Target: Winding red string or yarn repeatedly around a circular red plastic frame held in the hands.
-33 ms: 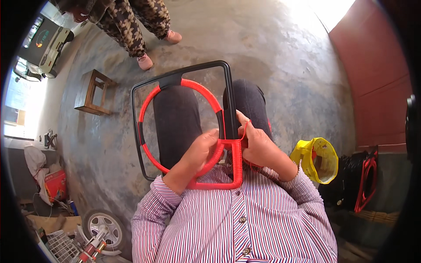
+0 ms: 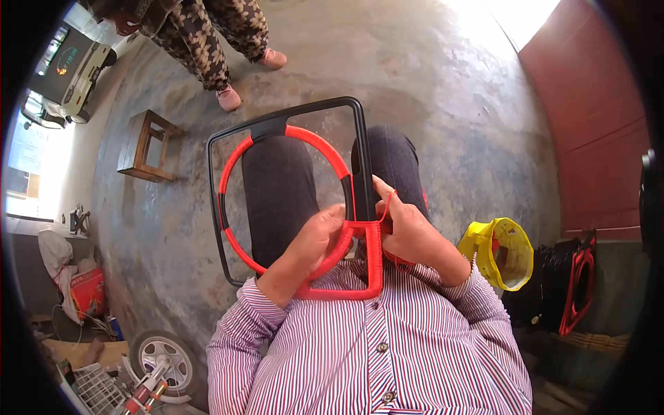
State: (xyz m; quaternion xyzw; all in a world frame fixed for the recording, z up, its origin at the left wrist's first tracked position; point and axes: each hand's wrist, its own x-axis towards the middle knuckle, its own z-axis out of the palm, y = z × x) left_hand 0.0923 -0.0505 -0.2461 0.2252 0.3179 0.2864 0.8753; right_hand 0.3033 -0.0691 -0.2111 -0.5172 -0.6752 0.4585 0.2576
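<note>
A square black frame with a round ring inside lies across my thighs, tilted. Red cord wrapping covers much of the ring and the frame's near right corner, while the far bars are bare black. My left hand is closed around the ring's near right part, thumb on top. At the frame's right bar, my right hand is closed, its index finger reaching along the bar. A loose strand of red cord passes over that finger toward the wrapped bar. The right fingertips underneath are partly hidden.
A yellow bag-like bucket stands by my right elbow, with black and red frames beyond it. A wooden stool is at left, and a wheel lies near left. Another person's patterned trousers show at the far left.
</note>
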